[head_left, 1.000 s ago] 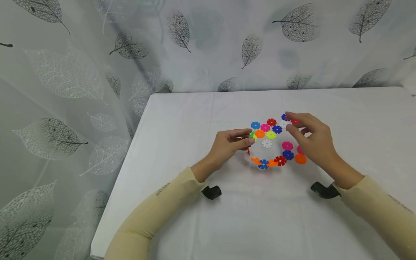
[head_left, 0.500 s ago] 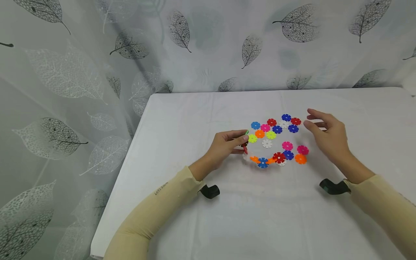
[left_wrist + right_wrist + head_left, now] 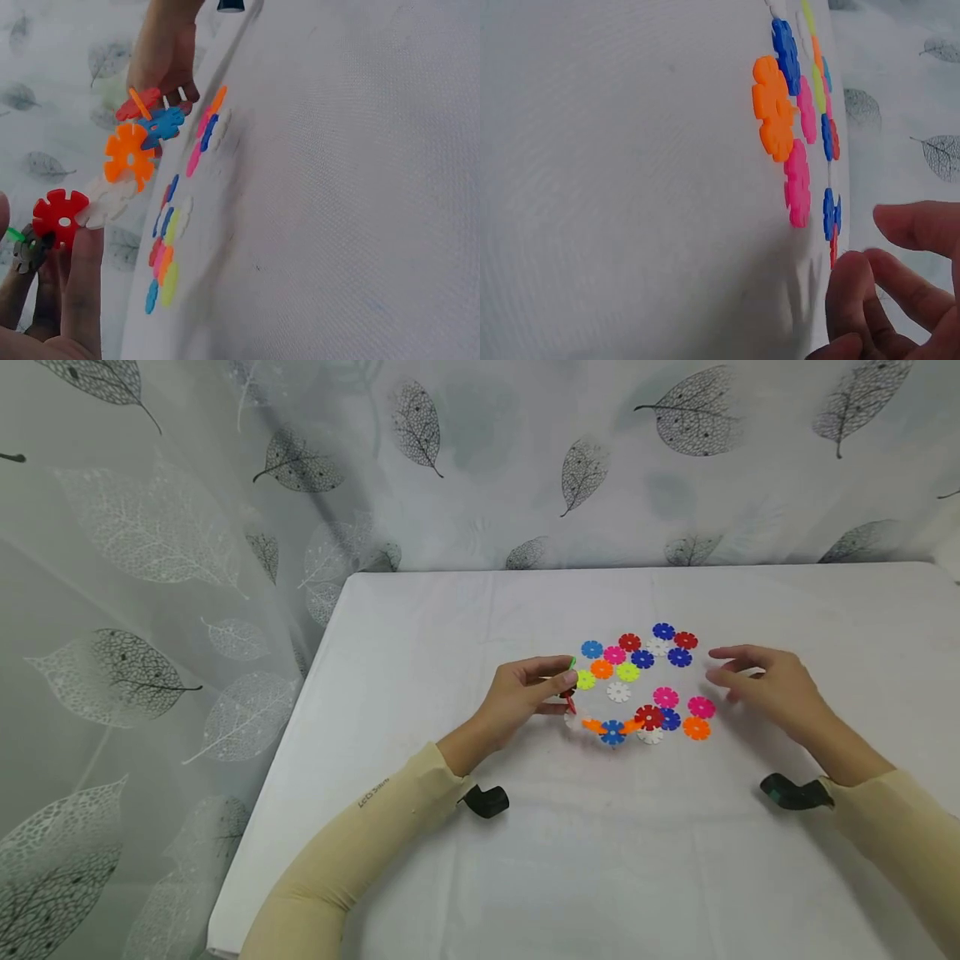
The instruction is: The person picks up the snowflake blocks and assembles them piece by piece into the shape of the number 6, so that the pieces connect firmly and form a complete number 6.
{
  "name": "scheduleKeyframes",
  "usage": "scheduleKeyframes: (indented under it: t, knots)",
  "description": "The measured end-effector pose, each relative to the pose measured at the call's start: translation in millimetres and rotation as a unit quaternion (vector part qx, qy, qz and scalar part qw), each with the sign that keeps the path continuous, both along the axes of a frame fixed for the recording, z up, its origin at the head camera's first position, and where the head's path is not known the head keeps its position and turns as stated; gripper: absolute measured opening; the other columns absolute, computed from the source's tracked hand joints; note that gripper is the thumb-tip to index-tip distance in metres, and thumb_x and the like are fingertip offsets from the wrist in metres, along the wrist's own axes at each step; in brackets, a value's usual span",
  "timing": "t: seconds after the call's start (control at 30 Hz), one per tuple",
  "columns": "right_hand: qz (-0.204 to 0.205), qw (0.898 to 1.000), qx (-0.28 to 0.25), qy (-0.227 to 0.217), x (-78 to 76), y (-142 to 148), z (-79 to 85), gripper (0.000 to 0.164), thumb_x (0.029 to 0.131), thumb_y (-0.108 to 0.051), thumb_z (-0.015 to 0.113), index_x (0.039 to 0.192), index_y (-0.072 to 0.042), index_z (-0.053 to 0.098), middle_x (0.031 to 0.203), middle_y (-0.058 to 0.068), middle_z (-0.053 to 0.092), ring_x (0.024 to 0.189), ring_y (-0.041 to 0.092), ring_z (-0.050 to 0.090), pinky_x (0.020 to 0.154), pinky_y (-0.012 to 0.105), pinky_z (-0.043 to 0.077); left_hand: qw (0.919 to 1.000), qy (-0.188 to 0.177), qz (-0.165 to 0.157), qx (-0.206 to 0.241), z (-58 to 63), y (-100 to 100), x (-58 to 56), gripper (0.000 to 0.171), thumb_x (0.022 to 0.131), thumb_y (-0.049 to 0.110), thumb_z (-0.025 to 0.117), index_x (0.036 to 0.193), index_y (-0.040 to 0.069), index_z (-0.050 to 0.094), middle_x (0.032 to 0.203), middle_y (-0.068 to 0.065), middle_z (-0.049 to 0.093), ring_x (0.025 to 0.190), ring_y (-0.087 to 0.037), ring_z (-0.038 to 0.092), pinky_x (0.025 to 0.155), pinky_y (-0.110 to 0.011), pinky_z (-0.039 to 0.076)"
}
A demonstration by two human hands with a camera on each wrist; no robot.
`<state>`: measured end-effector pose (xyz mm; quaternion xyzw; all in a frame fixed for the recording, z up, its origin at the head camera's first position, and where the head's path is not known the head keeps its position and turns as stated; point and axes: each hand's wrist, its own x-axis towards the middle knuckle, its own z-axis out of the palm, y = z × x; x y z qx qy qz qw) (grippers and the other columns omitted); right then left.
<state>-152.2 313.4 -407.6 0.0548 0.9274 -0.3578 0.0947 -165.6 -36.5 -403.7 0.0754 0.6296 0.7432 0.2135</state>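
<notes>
In the head view my left hand [image 3: 517, 697] pinches one end of a curved chain of slotted plastic snowflake discs [image 3: 612, 732]. The left wrist view shows this chain [image 3: 116, 154] held off the table, with green, dark, red, white, orange and blue discs joined edge to edge. A red disc [image 3: 648, 717] forms its far end. My right hand [image 3: 780, 685] hovers right of the loose discs, fingers loosely bent and nothing between them. In the right wrist view, its fingers [image 3: 851, 289] stand apart from the thumb.
Loose discs lie flat in two groups: a back group with a red disc [image 3: 686, 641] and a yellow disc [image 3: 627, 672], and a front right group with an orange disc [image 3: 697, 728]. A white cloth covers the table [image 3: 525, 877]. A leaf-print curtain [image 3: 480, 460] hangs behind.
My right hand has drawn back to the right from the back group of discs, uncovering blue and red ones. My left hand keeps hold of the chain, which has shifted slightly.
</notes>
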Motion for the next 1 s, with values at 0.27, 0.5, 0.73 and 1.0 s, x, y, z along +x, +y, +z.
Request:
scheduleKeyframes:
  t: [0.27, 0.5, 0.73, 1.0]
  knots:
    - [0.093, 0.993, 0.047, -0.062, -1.6, 3.7, 1.2, 0.062, 0.085, -0.046, 0.08, 0.127, -0.003, 0.065, 0.106, 0.013, 0.064, 0.096, 0.032, 0.059, 0.068, 0.031, 0.052, 0.9992, 0.039, 0.009, 0.004, 1.3, -0.6, 1.7, 0.039, 0.092, 0.009, 0.076, 0.129, 0.003, 0.068, 0.116, -0.01, 0.067, 0.108, -0.043, 0.066, 0.08, -0.041, 0.06]
    - [0.107, 0.99, 0.068, -0.063, -1.3, -0.1, 2.6, 0.062, 0.08, -0.041, 0.086, 0.123, -0.002, 0.067, 0.105, 0.013, 0.064, 0.095, 0.033, 0.057, 0.066, 0.03, 0.051, 0.9925, 0.118, 0.027, -0.017, 3.4, 2.4, 4.9, 0.037, 0.087, 0.004, 0.08, 0.123, 0.003, 0.073, 0.108, -0.009, 0.07, 0.095, -0.024, 0.07, 0.078, -0.039, 0.06]
    - [0.12, 0.989, 0.051, -0.063, 0.6, -4.1, 4.1, 0.049, 0.083, -0.032, 0.085, 0.116, -0.001, 0.068, 0.102, 0.01, 0.066, 0.093, 0.031, 0.06, 0.068, 0.031, 0.052, 0.9838, 0.169, 0.025, -0.055, 7.4, 4.2, 7.7, 0.036, 0.087, 0.01, 0.081, 0.122, 0.007, 0.074, 0.11, -0.004, 0.071, 0.095, -0.022, 0.067, 0.077, -0.034, 0.059]
    - [0.094, 0.995, 0.034, 0.0, 6.0, -17.6, 11.5, 0.04, 0.086, -0.032, 0.083, 0.11, -0.002, 0.07, 0.095, 0.009, 0.068, 0.089, 0.03, 0.063, 0.064, 0.03, 0.053, 0.983, 0.168, -0.005, -0.074, 7.4, 2.7, 8.4, 0.037, 0.092, 0.016, 0.077, 0.127, 0.008, 0.071, 0.119, -0.001, 0.072, 0.102, -0.019, 0.063, 0.084, -0.039, 0.056]
